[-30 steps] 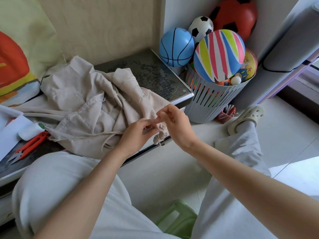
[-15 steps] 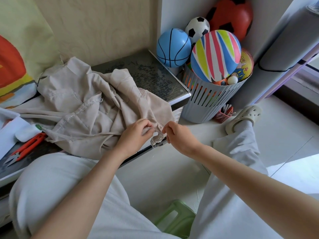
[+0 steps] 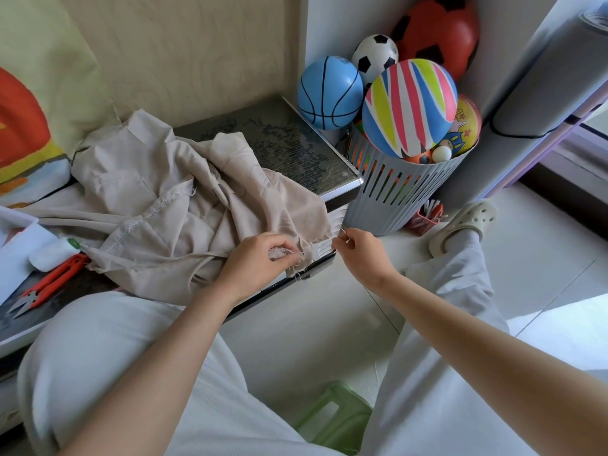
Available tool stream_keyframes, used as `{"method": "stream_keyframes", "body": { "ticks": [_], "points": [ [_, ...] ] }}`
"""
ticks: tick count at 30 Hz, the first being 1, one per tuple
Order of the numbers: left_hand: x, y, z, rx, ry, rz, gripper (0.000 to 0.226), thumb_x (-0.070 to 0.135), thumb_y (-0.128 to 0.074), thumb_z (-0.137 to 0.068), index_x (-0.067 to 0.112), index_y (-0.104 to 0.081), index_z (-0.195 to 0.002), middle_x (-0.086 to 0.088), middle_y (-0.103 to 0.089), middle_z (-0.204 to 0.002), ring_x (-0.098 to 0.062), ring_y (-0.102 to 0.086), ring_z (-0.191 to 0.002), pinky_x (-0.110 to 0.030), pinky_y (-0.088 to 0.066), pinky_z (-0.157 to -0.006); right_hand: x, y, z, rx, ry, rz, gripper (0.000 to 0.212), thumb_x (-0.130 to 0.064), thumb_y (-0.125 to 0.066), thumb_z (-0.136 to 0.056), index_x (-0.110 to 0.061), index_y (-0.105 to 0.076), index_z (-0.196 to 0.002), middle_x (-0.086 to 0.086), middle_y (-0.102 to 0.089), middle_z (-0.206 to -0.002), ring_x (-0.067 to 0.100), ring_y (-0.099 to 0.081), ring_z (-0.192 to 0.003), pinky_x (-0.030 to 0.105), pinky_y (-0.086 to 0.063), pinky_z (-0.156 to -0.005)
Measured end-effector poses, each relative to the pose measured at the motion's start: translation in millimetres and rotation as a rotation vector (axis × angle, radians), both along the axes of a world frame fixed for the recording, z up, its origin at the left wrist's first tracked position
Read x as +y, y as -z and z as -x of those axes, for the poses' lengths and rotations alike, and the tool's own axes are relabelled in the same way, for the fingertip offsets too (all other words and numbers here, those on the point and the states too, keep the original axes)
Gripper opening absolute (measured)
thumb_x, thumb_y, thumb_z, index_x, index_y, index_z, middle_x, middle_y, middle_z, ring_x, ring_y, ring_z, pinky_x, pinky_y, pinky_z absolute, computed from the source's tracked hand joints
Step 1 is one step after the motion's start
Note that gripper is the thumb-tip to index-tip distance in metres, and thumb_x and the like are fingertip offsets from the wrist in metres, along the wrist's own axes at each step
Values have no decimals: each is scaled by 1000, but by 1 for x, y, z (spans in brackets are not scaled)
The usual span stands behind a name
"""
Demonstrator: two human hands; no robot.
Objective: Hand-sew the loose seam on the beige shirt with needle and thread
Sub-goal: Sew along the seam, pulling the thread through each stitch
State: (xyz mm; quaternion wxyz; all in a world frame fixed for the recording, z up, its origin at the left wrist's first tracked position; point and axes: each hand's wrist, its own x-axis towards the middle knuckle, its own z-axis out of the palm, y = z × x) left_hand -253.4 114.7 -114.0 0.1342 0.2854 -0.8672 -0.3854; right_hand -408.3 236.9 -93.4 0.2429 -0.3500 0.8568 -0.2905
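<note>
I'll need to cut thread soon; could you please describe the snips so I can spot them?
Start at the beige shirt heaped on the dark table. Just left of it, near the front edge, lie the snips: the only orange tool, with metal tips.

matt cloth shirt (image 3: 158,205), glossy plastic basket (image 3: 394,192)

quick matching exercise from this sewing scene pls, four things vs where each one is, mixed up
1. crumpled beige fabric shirt
2. orange-handled metal thread snips
3. small blue rubber basketball
4. striped multicolour ball

A. on top of the grey slotted plastic basket
B. on the dark table, at the picture's left edge
C. gripped by the left hand
D. just left of the basket, by the wall

Pairs: 1-C, 2-B, 3-D, 4-A
</note>
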Motion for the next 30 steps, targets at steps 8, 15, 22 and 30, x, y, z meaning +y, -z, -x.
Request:
{"method": "stream_keyframes", "body": {
  "ticks": [8,15,22,30],
  "points": [
    [4,-2,0,-118,-57,6,6,36,-69,-83,32,-73,-83,18,-71,-86,-5,-63,-89,-29,-49,-80,-11,-15,-8,-13,26,215,22,-21,-49,-97,-9,-63,-85,-8,-48,-60,6,-41,-55,9,-36,-51],
    [5,-1,0,-122,-64,-15,5,35,-70,-81,31,-72,-81,19,-70,-85,-5,-63,-88,-31,-49,-83,-6,-18,8,22,94,224,24,-18,-48,-97,-15,-55,-75,-6,-53,-69,7,-43,-59,7,-36,-51],
    [6,-2,2,-59,-29,-42,7,36,-71,-81,31,-75,-84,15,-67,-83,-7,-61,-87,-34,-48,-83,1,-5,2,58,-104,113,31,-18,-41,-101,-10,-68,-113,5,-53,-97,17,-49,-89,13,-31,-67],
    [6,0,0,-43,-36,-39,4,29,-71,-83,30,-76,-83,9,-60,-72,-13,-58,-76,-39,-48,-74,-10,-12,-30,-76,-258,69,28,-34,-56,-94,-9,-69,-92,-9,-44,-56,4,-41,-48,12,-32,-47]
  ]
}}
